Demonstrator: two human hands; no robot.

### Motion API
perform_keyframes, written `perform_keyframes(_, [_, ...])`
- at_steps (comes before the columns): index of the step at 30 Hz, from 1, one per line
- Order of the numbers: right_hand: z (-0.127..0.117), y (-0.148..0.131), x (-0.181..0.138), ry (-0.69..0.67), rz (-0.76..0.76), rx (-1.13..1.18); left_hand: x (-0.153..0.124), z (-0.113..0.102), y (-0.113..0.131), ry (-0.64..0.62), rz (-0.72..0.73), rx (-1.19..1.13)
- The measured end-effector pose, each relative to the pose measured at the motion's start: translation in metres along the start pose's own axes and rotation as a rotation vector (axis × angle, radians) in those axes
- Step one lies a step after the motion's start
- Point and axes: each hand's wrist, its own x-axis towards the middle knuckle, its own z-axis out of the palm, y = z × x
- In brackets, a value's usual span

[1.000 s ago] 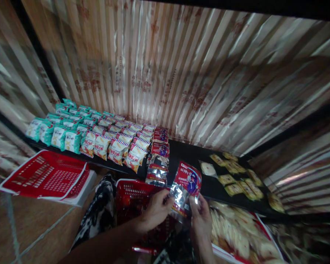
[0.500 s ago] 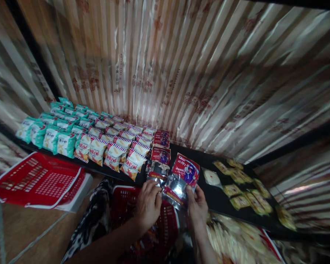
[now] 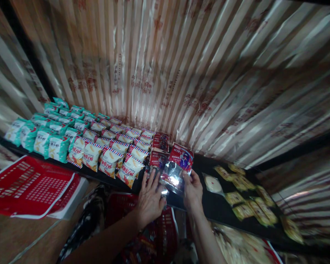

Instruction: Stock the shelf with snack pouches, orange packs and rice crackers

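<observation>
My right hand [image 3: 193, 190] holds a red and silver snack packet [image 3: 179, 167] by its lower right corner, over the black shelf [image 3: 206, 198]. My left hand [image 3: 150, 197] lies flat with fingers spread on the front packet of a row of like red and silver packets [image 3: 160, 148], touching the held packet's lower left edge. Left of that row stand rows of white and orange packets [image 3: 110, 154] and teal packets [image 3: 48, 132]. A red basket [image 3: 159, 227] sits below my arms.
Small yellow packets [image 3: 247, 201] and a round white packet [image 3: 213, 184] lie on the shelf's right part. A red basket lid [image 3: 30, 189] lies at the left on a white tray. A striped shiny curtain [image 3: 165, 73] hangs behind the shelf. Pale biscuits show at the lower right.
Both hands have carried the red and silver packet up from over the basket to the shelf, beside the row of like packets. My left hand now lies flat on the row's front packet.
</observation>
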Motion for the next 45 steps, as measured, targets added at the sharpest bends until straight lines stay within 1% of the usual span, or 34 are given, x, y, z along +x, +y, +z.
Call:
perform_keyframes(6, [0.031, 0.005, 0.03, -0.047, -0.05, -0.17, -0.001, 0.006, 0.0, 0.032, 0.011, 0.057])
perform_keyframes(10, [0.05, 0.011, 0.05, -0.053, -0.144, -0.345, -0.008, 0.012, 0.002, 0.023, -0.021, 0.073])
perform_keyframes(13, [0.059, 0.015, 0.06, -0.056, -0.195, -0.471, -0.011, 0.014, 0.003, 0.016, -0.041, 0.066])
perform_keyframes(17, [0.067, 0.015, 0.067, -0.078, -0.241, -0.592, -0.008, 0.013, 0.004, 0.005, -0.025, 0.055])
perform_keyframes(22, [0.077, 0.008, 0.071, -0.121, -0.229, -0.702, -0.005, 0.009, 0.004, 0.009, -0.009, 0.051])
perform_keyframes(27, [0.082, 0.002, 0.067, -0.125, -0.236, -0.913, -0.005, 0.009, 0.002, -0.003, -0.001, 0.052])
perform_keyframes(30, [0.08, -0.001, 0.063, -0.159, -0.233, -0.985, -0.005, 0.011, -0.001, 0.004, 0.019, 0.039])
perform_keyframes(34, [0.078, -0.003, 0.06, -0.156, -0.241, -1.066, -0.004, 0.013, -0.006, 0.012, 0.058, 0.016])
perform_keyframes(42, [0.077, 0.009, 0.053, -0.155, -0.46, -1.198, -0.003, 0.015, -0.007, 0.011, 0.046, 0.017])
perform_keyframes(45, [0.077, 0.016, 0.049, -0.191, -0.516, -1.225, -0.003, 0.016, -0.007, 0.018, 0.045, 0.021])
